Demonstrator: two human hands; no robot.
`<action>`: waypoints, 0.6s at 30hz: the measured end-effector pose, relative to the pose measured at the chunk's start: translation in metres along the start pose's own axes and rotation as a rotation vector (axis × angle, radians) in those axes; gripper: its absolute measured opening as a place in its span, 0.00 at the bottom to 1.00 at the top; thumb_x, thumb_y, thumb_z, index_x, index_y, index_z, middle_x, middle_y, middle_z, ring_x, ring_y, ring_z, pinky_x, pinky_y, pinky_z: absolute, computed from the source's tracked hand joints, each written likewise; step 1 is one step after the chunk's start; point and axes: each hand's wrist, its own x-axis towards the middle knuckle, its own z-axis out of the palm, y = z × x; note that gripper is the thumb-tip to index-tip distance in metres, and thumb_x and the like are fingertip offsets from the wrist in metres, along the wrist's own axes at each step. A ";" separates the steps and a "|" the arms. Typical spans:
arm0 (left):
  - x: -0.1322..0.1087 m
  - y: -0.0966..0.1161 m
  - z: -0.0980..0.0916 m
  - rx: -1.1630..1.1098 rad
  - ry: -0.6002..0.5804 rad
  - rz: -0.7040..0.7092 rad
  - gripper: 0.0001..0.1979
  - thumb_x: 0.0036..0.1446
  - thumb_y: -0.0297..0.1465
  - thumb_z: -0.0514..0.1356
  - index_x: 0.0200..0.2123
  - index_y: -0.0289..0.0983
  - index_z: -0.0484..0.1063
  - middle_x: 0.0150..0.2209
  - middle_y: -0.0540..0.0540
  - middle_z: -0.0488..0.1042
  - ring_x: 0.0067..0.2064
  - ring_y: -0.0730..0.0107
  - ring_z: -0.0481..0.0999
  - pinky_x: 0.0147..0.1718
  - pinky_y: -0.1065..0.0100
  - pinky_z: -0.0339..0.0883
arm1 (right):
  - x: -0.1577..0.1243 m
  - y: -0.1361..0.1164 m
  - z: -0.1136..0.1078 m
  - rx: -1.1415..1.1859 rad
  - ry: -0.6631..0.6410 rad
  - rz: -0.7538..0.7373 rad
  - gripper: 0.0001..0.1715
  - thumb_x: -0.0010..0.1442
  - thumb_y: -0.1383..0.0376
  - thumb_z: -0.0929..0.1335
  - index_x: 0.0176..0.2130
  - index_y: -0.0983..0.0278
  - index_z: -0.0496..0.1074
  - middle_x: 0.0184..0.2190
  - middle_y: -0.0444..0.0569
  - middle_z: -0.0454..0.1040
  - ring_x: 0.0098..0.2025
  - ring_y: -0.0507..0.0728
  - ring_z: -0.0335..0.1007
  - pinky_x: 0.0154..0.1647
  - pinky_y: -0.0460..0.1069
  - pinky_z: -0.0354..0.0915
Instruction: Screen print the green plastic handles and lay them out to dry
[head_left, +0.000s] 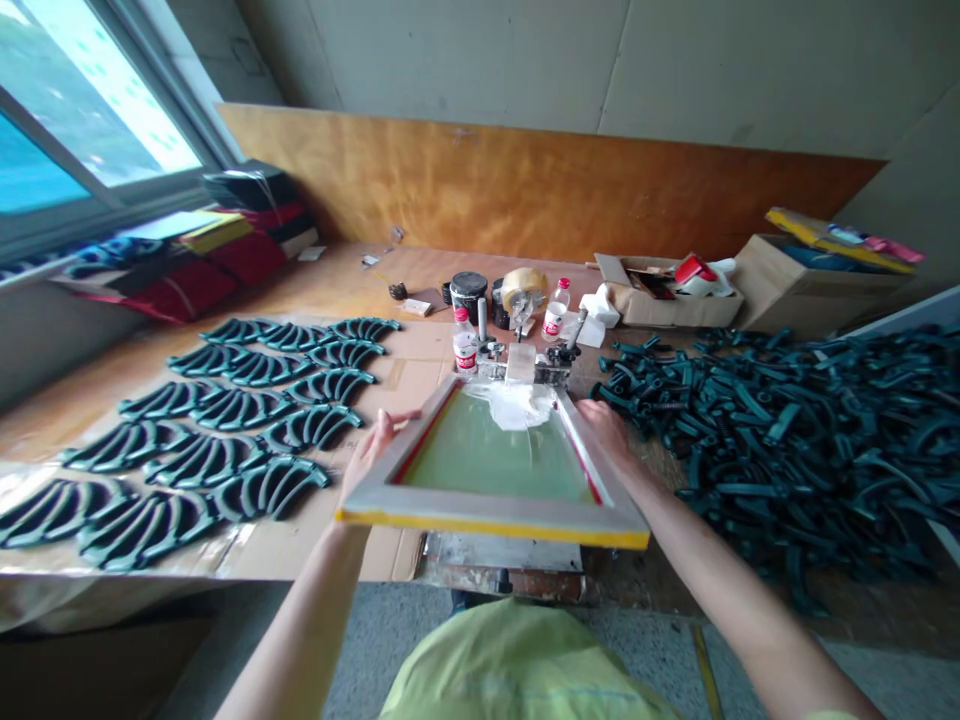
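Note:
A silkscreen frame (491,460) with a green-tinted mesh and yellow-and-red taped edges is tilted up from its hinge clamps (525,365). My left hand (373,450) grips its left side, and my right hand (606,430) grips its right side. White paste or paper (510,405) lies bunched at the far end of the mesh. Left of the frame, several rows of dark green curved rubber parts (247,430) lie on flattened cardboard (405,380). A large heap of similar parts (780,450) lies to the right of my right hand.
Behind the clamps stand plastic bottles (465,342), dark ink tins (469,295) and a tape roll (523,290). Cardboard boxes (667,295) sit at the back right, and folded fabric (184,270) lies under the window at the back left.

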 end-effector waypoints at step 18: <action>-0.021 -0.116 0.001 0.087 -0.061 -0.292 0.36 0.51 0.52 0.62 0.58 0.37 0.68 0.31 0.48 0.76 0.35 0.63 0.76 0.32 0.68 0.67 | 0.024 -0.058 0.010 -0.081 -0.286 -0.406 0.11 0.56 0.76 0.64 0.35 0.64 0.74 0.35 0.51 0.76 0.42 0.59 0.70 0.40 0.49 0.63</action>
